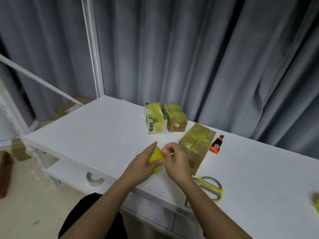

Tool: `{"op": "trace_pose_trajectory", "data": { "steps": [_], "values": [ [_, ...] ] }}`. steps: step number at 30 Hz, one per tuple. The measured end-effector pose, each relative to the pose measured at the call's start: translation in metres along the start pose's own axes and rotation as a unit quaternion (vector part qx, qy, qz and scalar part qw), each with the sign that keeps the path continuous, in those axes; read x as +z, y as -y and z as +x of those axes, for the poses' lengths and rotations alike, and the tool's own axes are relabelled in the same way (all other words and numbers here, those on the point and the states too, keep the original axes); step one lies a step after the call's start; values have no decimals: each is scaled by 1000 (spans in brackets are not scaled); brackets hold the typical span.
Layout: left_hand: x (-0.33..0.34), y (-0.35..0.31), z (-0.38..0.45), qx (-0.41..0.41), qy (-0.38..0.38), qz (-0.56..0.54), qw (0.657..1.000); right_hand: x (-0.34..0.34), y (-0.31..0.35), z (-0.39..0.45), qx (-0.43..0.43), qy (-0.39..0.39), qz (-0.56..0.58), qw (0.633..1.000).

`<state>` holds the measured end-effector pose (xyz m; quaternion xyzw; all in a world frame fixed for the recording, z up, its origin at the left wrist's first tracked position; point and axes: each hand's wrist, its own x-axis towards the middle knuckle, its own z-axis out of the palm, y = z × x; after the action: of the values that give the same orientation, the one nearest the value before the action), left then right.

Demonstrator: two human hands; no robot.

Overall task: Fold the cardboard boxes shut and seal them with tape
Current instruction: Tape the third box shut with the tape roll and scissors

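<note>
While the left hand (143, 163) holds the tape roll (156, 160), three taped boxes (174, 118) stand shut.

A makeshift packing station in a plain indoor room: a white table (103, 128) stands against grey floor-length curtains (189, 57), with taped cardboard boxes (174, 118), a box cutter (217, 144) and scissors (211, 187) laid out on it. More cardboard boxes (69, 107) sit on the pale floor (34, 213) behind the table's far corner
</note>
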<state>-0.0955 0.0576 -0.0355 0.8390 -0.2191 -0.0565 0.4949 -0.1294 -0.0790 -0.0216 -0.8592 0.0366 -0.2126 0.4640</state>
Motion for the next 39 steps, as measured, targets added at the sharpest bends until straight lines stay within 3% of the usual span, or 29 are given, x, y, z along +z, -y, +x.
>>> {"op": "trace_pose_trajectory", "data": {
  "steps": [5, 9, 14, 19, 25, 29, 34, 39],
  "values": [
    [-26, 13, 21, -1, 0, 84, 996, 28, -2, 2, -35, -58, 61, 996],
    [-26, 25, 36, -1, 12, 177, 984, 48, -16, 6, 0, -80, 78, 994],
    [-28, 48, 50, 18, -1, 246, 969, 58, -32, 20, 77, -3, 128, 989],
    [-29, 76, 61, 3, 14, 262, 965, 68, -48, 13, 99, 86, 109, 985],
    [-16, 92, 66, 30, 33, 391, 919, 56, -65, 2, 156, 160, 64, 973],
    [-9, 92, 71, 25, 27, 390, 920, 26, -69, -8, 86, 100, -30, 991],
    [-7, 75, 69, -37, 14, 396, 917, -31, -64, -12, -18, 14, -86, 996],
    [17, 29, 68, 76, 27, 391, 917, -81, -67, 2, -69, -90, -131, 985]
  ]
}}
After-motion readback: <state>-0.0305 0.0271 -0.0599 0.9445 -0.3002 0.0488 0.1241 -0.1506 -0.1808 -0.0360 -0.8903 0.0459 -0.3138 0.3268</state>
